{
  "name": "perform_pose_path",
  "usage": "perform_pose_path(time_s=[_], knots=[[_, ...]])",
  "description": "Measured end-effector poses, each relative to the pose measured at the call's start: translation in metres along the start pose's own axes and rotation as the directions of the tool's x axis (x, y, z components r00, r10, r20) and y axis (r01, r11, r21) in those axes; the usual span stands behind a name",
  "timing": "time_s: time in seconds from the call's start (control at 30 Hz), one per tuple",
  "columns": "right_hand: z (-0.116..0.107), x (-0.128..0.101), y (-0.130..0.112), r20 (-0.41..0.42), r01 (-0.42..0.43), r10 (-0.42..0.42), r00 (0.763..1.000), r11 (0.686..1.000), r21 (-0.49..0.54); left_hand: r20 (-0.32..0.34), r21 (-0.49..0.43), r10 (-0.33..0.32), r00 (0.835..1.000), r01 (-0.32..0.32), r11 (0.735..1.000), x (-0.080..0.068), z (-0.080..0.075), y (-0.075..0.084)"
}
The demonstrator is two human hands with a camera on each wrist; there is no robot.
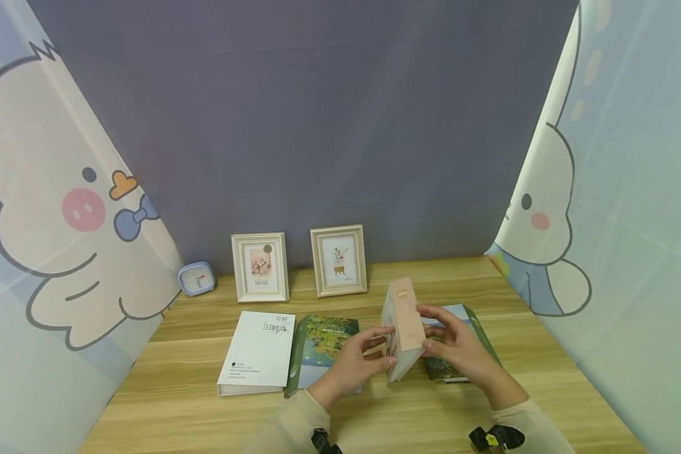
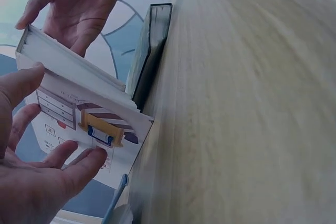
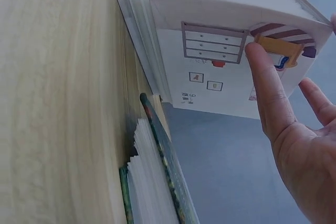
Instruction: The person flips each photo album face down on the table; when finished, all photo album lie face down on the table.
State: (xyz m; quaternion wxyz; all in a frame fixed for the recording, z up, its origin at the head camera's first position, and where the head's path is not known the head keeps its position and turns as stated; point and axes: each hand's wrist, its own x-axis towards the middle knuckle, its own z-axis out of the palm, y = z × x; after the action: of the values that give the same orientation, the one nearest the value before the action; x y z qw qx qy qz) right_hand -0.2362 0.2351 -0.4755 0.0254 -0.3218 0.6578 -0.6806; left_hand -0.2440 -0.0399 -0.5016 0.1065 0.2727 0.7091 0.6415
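A thick book (image 1: 405,315) with a pale pink spine stands on end on the wooden table (image 1: 176,391), between my two hands. My left hand (image 1: 354,366) holds its left cover, fingers (image 2: 68,156) flat on the drawing of drawers and thumb at the page edge. My right hand (image 1: 459,350) touches the other side with straight fingers. In the right wrist view its thumb (image 3: 268,87) presses on the illustrated cover (image 3: 226,40). In the left wrist view the right hand (image 2: 79,3) shows spread behind the book (image 2: 89,108).
A white book (image 1: 258,353) and a green landscape book (image 1: 323,340) lie flat to the left. Another green book (image 1: 471,321) lies under my right hand. Two picture frames (image 1: 260,266) (image 1: 338,260) and a small blue clock (image 1: 196,278) stand at the back.
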Motion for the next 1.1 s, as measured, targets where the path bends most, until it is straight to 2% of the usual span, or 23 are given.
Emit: perform_pose_path(time_s=[0.3,0.67,0.87,0.97,1.1], knots=[[-0.004,-0.004,0.001,0.022,-0.033,0.032,0.999,0.999,0.033,-0.003,0.011,-0.004,1.0,0.004,1.0,0.001,0.003,-0.004],[-0.007,-0.008,0.009,0.013,-0.073,0.073,0.997,0.997,-0.004,0.009,0.029,-0.022,1.0,0.022,0.999,-0.001,0.001,-0.002],[-0.005,-0.006,0.011,-0.06,-0.1,0.094,0.994,0.99,-0.1,0.019,0.035,-0.032,0.999,0.031,0.999,-0.001,-0.002,-0.003],[-0.004,-0.005,0.012,-0.116,-0.142,0.124,0.985,0.977,-0.161,0.018,0.028,-0.054,0.998,0.053,0.998,-0.001,-0.003,-0.004],[-0.002,-0.005,0.013,-0.159,-0.201,0.173,0.972,0.962,-0.183,0.013,0.045,-0.083,0.996,0.083,0.996,-0.001,-0.004,-0.006]])
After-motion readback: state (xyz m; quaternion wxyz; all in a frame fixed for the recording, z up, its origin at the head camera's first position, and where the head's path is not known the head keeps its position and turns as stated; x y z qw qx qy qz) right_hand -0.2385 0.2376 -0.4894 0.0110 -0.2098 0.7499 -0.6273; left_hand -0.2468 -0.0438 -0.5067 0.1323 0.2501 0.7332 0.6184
